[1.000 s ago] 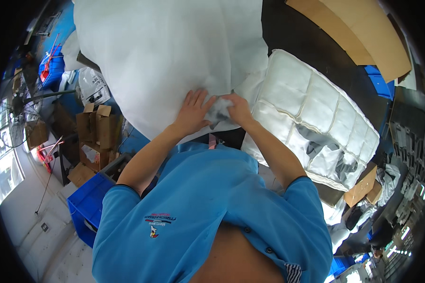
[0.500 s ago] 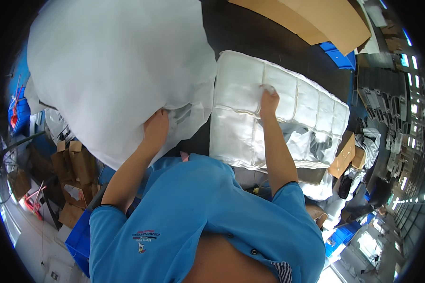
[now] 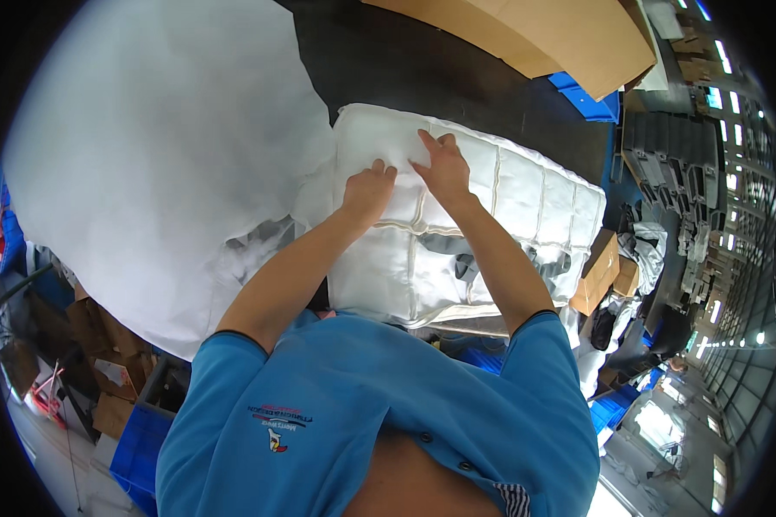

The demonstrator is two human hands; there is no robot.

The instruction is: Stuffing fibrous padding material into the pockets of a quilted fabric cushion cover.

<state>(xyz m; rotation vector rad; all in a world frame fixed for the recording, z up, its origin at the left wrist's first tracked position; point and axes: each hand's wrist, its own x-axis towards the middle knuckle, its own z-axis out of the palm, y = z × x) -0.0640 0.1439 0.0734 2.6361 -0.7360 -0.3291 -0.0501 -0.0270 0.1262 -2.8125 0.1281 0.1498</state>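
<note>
A white quilted pad (image 3: pixel 366 276), stitched into several padded sections, lies on the dark table. Over its upper left section is my left hand (image 3: pixel 371 191), fingers curled together; whatever is between them is hidden. Close on its right, my right hand (image 3: pixel 444 168) spreads thumb and fingers apart above the same pad, holding nothing I can see. Grey strips (image 3: pixel 466 263) rest on the pad's near half, partly behind my right forearm. Left of the pad spreads a large white sheet (image 3: pixel 155 155), with a crumpled grey and white piece (image 3: pixel 267 234) at its near right edge.
Brown cardboard (image 3: pixel 491 34) lies across the table's far side, with a blue bin (image 3: pixel 588 96) under its right end. Brown boxes (image 3: pixel 597 271) stand beyond the pad's right end. Another blue bin (image 3: pixel 140 444) and cardboard boxes (image 3: pixel 112 370) are at lower left.
My left hand has left the crumpled piece by the sheet and moved right onto the pad. My right hand has shifted left and its fingers have spread. The whole view has swung slightly right.
</note>
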